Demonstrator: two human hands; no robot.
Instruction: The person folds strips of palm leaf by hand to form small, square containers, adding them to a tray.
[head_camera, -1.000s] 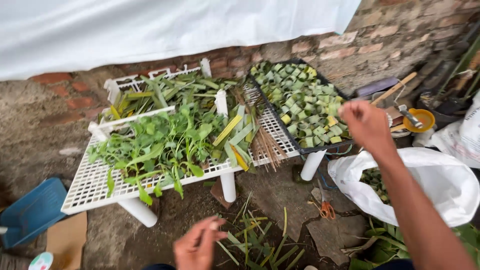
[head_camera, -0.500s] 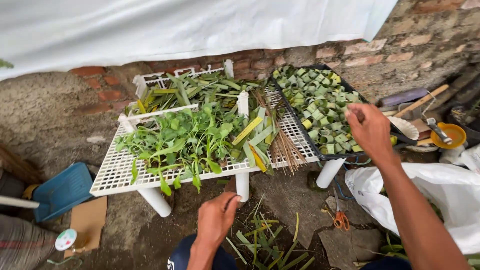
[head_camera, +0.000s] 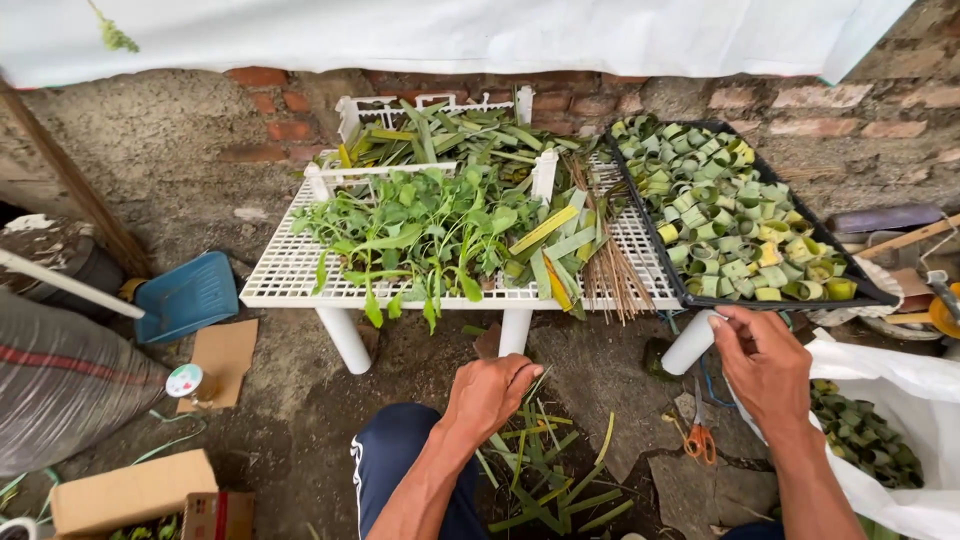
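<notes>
Leaf strips (head_camera: 545, 470) on the ground are being gathered by the closed left hand (head_camera: 490, 392); right hand (head_camera: 765, 360), curled and seemingly empty, hovers below the black tray (head_camera: 690, 298); a firm pinch is needed next.

White rack (head_camera: 300, 285) blocks; open ground (head_camera: 600, 360) below

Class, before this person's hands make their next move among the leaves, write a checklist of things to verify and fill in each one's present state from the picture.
1. Left hand on the leaf strips on the ground: ok, it rests at the top of the pile, fingers curled.
2. Left hand actually gripping a strip: cannot tell, the fingers hide it.
3. Right hand free of the black tray: ok, it is just below the front edge, fingertips pinched.
4. Something held in the right fingertips: cannot tell, too small.
5. Scissors within sight: ok, lying on the ground beside the right hand.
6. White rack standing level: ok.
</notes>
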